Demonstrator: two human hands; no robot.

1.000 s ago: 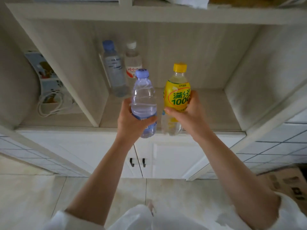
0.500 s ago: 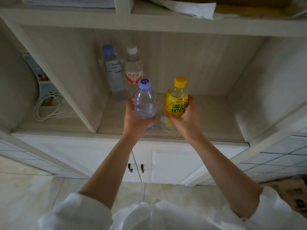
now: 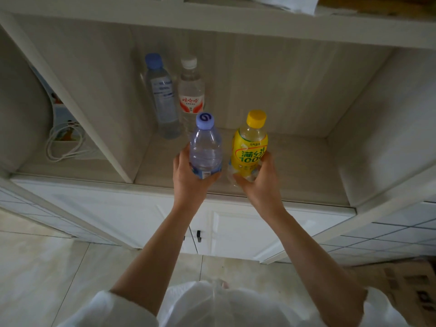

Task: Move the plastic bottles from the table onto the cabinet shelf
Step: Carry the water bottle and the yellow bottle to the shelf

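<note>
My left hand [image 3: 188,178] grips the lower part of a clear water bottle with a lilac cap [image 3: 205,147]. My right hand [image 3: 257,182] holds a yellow-labelled drink bottle with a yellow cap [image 3: 250,147] by its base. Both bottles are upright, side by side, over the front part of the cabinet shelf [image 3: 295,166]. At the back left of that shelf stand a blue-capped water bottle [image 3: 162,95] and a white-capped bottle with a red label [image 3: 191,90].
A vertical divider [image 3: 94,119] bounds the compartment on the left; beyond it lie a coiled white cable [image 3: 63,145] and a colourful card. White cabinet doors [image 3: 236,230] are below. A cardboard box [image 3: 405,286] sits on the tiled floor at right.
Both hands have carried their bottles forward and lower into the shelf opening, closer to the shelf surface. The two bottles at the back have not moved.
</note>
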